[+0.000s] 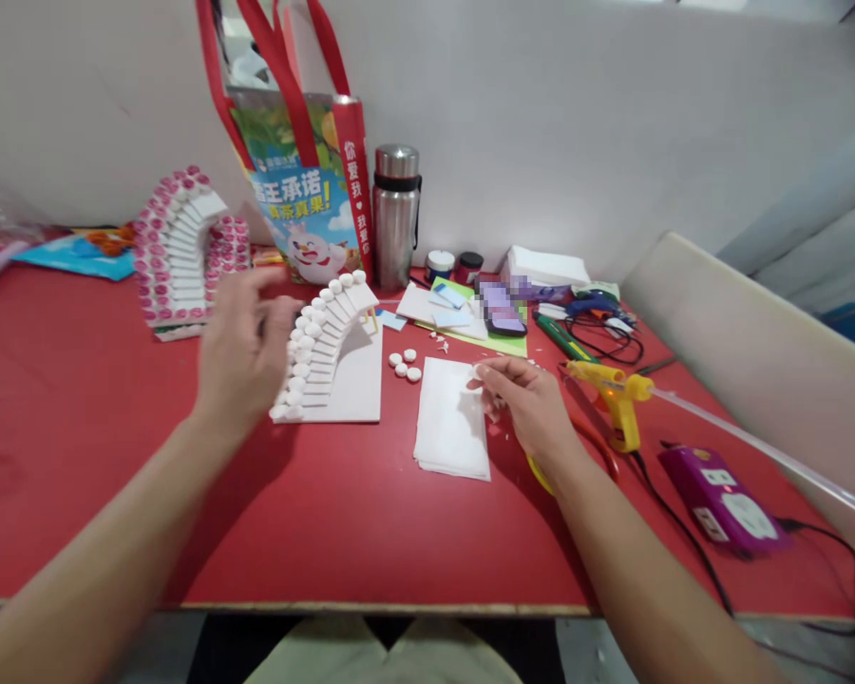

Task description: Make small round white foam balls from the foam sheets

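A white foam model staircase with round white knobs along its rails stands on a white base on the red table. My left hand hovers just left of it, blurred, fingers spread toward the rail. My right hand rests by a stack of white foam sheets, its fingertips pinched on a small white piece. Three loose white discs lie between the staircase and the sheets.
A second staircase model with pink knobs stands at back left. A red-handled printed bag, a steel flask, two small jars, a phone, a yellow glue gun and a purple power strip crowd the back and right.
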Motion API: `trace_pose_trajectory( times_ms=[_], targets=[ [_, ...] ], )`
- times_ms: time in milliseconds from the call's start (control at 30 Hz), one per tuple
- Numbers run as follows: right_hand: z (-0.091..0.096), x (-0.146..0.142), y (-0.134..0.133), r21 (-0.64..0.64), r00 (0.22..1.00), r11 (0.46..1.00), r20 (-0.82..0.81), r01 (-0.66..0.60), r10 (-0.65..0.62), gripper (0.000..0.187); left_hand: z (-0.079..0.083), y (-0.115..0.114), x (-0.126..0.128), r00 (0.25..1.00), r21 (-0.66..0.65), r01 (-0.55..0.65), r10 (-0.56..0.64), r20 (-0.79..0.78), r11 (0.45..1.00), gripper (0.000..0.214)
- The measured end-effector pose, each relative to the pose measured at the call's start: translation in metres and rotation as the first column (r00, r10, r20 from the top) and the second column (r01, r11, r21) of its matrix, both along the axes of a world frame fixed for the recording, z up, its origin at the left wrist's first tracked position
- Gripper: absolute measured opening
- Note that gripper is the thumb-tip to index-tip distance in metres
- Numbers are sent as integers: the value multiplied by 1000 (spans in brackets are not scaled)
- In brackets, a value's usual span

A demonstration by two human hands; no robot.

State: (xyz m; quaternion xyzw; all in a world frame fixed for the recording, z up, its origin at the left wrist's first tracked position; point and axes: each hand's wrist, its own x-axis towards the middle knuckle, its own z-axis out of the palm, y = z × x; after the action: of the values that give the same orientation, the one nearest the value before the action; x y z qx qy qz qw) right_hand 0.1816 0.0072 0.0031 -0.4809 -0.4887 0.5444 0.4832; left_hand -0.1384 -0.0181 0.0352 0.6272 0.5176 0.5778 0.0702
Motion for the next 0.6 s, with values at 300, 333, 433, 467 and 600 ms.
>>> trace_pose_trajectory(
  times_ms=[300,333,433,467,600],
  targets=[
    [3,2,-3,90,999,996,43,27,-31,35,-10,13,164,872,-362,371,-455,-179,855,28],
    [4,3,-2,87,998,996,47,36,-40,36,-15,15,167,860,-354,391,-475,-189,849,22],
    [5,7,1,99,996,995,84,33,-41,35,-30,16,165,837,-303,448,-514,-191,841,26],
    [4,7,2,108,994,994,104,22,-33,34,-34,16,163,839,-294,452,-514,-181,842,29],
    [-3,8,5,137,979,989,202,-54,26,30,-44,14,159,856,-266,439,-490,-168,858,27]
  ],
)
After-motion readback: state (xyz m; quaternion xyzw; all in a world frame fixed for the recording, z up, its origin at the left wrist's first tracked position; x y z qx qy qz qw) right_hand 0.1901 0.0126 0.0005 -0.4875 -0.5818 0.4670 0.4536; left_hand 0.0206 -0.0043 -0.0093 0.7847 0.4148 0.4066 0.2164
